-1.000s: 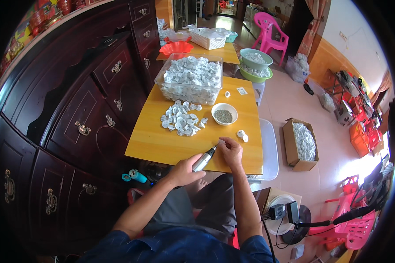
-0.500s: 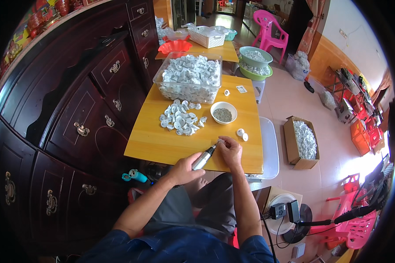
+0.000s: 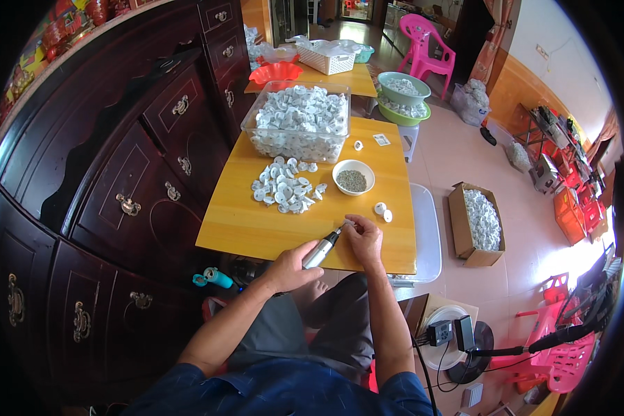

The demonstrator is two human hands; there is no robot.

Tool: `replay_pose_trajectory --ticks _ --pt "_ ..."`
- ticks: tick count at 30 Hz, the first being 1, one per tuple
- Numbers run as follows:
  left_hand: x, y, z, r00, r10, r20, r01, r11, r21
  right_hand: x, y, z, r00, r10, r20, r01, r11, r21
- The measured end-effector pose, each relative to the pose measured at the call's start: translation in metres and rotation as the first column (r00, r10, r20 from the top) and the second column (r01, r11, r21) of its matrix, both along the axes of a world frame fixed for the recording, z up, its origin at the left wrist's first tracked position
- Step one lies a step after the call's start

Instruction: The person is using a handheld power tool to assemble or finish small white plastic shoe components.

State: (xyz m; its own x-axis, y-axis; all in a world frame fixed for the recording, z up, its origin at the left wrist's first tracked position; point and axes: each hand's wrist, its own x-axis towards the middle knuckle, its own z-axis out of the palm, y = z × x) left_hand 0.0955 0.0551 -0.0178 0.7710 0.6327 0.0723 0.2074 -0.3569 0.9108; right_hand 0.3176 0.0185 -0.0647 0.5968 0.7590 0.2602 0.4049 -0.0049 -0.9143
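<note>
My left hand (image 3: 292, 268) is wrapped round a silver and black electric screwdriver (image 3: 319, 254) held aslant over the table's near edge. Its tip meets a small white plastic piece (image 3: 349, 224), which my right hand (image 3: 365, 239) pinches between thumb and fingers; most of that piece is hidden. Beyond the hands lies a loose pile of white round plastic parts (image 3: 284, 187). A white bowl (image 3: 337, 182) of small grey metal bits, likely screws, stands to the right of the pile. Two white round parts (image 3: 383, 212) lie just right of my right hand.
A clear tub (image 3: 256, 139) heaped with white parts stands at the yellow table's (image 3: 236, 229) far side. Dark drawers (image 3: 132, 173) line the left. On the floor at right sits a cardboard box (image 3: 459, 229) of white parts. Pink chairs (image 3: 423, 45) stand farther off.
</note>
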Motion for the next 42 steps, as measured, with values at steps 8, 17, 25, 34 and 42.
replay_pose_trajectory --ticks 8,17,25,34,42 --pt "0.001 -0.003 0.016 0.997 -0.002 -0.075 -0.005 0.995 -0.095 0.001 -0.001 -0.001 1.0 0.006 -0.013 -0.006 1.0 0.0" --pt "0.0 -0.002 0.011 0.998 -0.01 -0.058 0.005 0.997 -0.077 0.001 0.001 -0.003 1.0 0.008 -0.019 -0.008 1.0 -0.005" --pt "-0.001 -0.002 0.009 0.999 -0.005 -0.035 0.002 0.995 -0.099 0.0 0.001 -0.005 1.0 0.004 0.013 -0.004 1.0 -0.003" --pt "-0.001 -0.001 0.008 0.997 -0.013 -0.076 0.004 0.992 -0.122 0.0 0.002 -0.007 0.998 -0.004 0.064 0.001 0.999 0.047" --pt "0.001 -0.003 0.009 0.998 -0.012 -0.056 0.006 0.994 -0.108 0.0 0.002 -0.008 0.999 -0.007 0.051 0.002 0.997 0.083"
